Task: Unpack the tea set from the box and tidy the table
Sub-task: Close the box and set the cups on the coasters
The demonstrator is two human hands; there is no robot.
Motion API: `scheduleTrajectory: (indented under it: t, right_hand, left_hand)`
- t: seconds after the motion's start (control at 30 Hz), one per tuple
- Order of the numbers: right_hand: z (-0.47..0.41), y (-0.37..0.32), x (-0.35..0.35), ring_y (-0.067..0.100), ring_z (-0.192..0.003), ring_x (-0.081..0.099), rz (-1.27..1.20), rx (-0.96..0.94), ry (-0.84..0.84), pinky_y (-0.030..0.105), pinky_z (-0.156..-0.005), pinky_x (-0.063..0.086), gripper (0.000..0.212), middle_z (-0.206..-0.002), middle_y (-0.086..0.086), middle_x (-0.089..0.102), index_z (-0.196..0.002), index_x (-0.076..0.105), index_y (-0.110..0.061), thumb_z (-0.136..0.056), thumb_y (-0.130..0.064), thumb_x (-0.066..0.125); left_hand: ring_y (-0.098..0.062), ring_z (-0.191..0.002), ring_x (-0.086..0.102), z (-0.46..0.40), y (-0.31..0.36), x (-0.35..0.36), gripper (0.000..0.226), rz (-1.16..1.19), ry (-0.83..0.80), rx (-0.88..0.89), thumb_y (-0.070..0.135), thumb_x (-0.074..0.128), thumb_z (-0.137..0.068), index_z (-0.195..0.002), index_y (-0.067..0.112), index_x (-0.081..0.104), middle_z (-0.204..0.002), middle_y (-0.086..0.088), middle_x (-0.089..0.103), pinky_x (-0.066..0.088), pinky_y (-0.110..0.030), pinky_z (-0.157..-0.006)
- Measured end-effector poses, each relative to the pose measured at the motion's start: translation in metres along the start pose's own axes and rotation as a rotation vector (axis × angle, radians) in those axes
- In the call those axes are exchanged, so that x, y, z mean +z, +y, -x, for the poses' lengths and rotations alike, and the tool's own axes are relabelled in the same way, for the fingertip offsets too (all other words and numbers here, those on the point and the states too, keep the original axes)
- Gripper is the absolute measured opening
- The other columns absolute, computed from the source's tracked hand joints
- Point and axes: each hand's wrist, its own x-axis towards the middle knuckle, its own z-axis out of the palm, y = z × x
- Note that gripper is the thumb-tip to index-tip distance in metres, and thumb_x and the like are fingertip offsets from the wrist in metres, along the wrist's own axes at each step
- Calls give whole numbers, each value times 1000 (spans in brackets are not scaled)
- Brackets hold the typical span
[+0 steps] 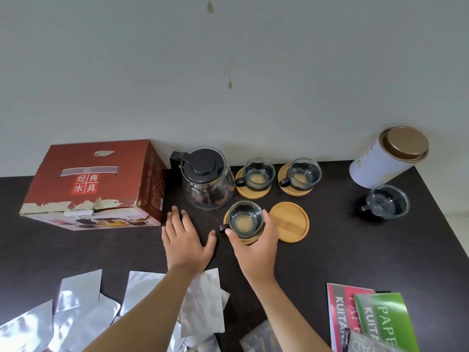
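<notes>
A red cardboard box [96, 184] lies on the dark table at the left, against the wall. Beside it stands a glass teapot [206, 179] with a black lid. Two glass cups [258, 174] [303, 174] sit on wooden coasters behind. My right hand [253, 240] grips a third glass cup [245, 219] standing on a coaster [250, 241]. A bare wooden coaster [291, 222] lies just right of it. A fourth glass cup [387, 205] stands alone at the right, without a coaster. My left hand [186, 237] rests flat on the table, fingers spread, in front of the teapot.
A white tin [385, 161] with a gold lid leans at the back right corner. Several silver foil pouches [83, 308] litter the near left. Red and green paper packs [368, 318] lie at the near right. The table's right edge [446, 224] runs diagonally.
</notes>
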Motion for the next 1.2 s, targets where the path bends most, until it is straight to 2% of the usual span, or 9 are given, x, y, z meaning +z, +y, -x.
scheduleTrajectory:
  t: [0.17,0.33,0.53,0.7,0.77,0.83,0.9,1.07,1.2]
  right_hand:
    - [3,-2,-11,18,-135,36,-19,-26,-76,31,-112,31,101,-140,6,44,-140,38,-3,-64,-56,76]
    - [4,6,-31,10,-130,39,-53,8,-47,15,-106,32,89,-137,0,45,-141,39,-8,-71,-55,69]
    - [-28,43,-91,27,-127,42,-39,163,344,32,-105,36,86,-134,14,43,-139,39,-2,-75,-57,58]
    - [-71,66,-119,40,-135,25,-22,290,534,-6,-88,12,88,-143,28,29,-143,28,9,-79,-34,70]
    - [-88,77,-129,39,-139,20,-2,315,574,2,-99,12,92,-148,26,25,-147,20,6,-81,-27,75]
    - [-105,86,-137,36,-143,14,-6,368,600,28,-115,18,101,-152,20,20,-150,12,1,-79,-31,77]
    - [-121,90,-145,34,-145,10,-14,420,614,42,-118,19,109,-156,16,16,-152,7,-3,-76,-36,79]
    - [-154,97,-158,29,-146,16,-106,447,650,42,-116,30,117,-157,10,20,-153,5,-8,-70,-36,83]
    - [-161,96,-161,20,-133,43,-205,424,725,16,-94,44,103,-146,6,37,-147,27,-11,-65,-32,87]
  left_hand:
    - [-37,-138,26,0,-4,-1,90,-10,-3,-10,65,31,-78,-138,-2,34,-150,-21,27,25,-52,-111]
    - [-38,-137,26,-4,-8,0,90,-9,8,-24,65,31,-78,-138,-2,35,-150,-22,28,25,-53,-110]
    - [-38,-136,27,1,7,0,89,8,0,20,64,31,-78,-137,-3,36,-149,-23,29,25,-53,-109]
    - [-39,-136,27,0,0,0,89,8,8,10,63,32,-77,-136,-4,36,-148,-23,30,25,-54,-109]
    - [-38,-136,27,1,-1,1,89,1,2,5,63,31,-77,-137,-3,36,-148,-23,29,25,-54,-110]
    - [-38,-136,27,1,-1,1,90,-3,4,4,63,31,-77,-137,-3,36,-148,-23,29,25,-54,-109]
    - [-39,-136,28,0,-1,1,90,-7,8,5,63,31,-77,-136,-3,36,-148,-23,30,25,-54,-109]
    - [-40,-135,29,0,-1,2,90,-9,6,8,63,31,-77,-136,-4,36,-147,-24,30,26,-55,-109]
    - [-40,-135,28,0,-1,3,90,-8,6,8,63,31,-77,-136,-4,36,-147,-24,30,26,-55,-109]
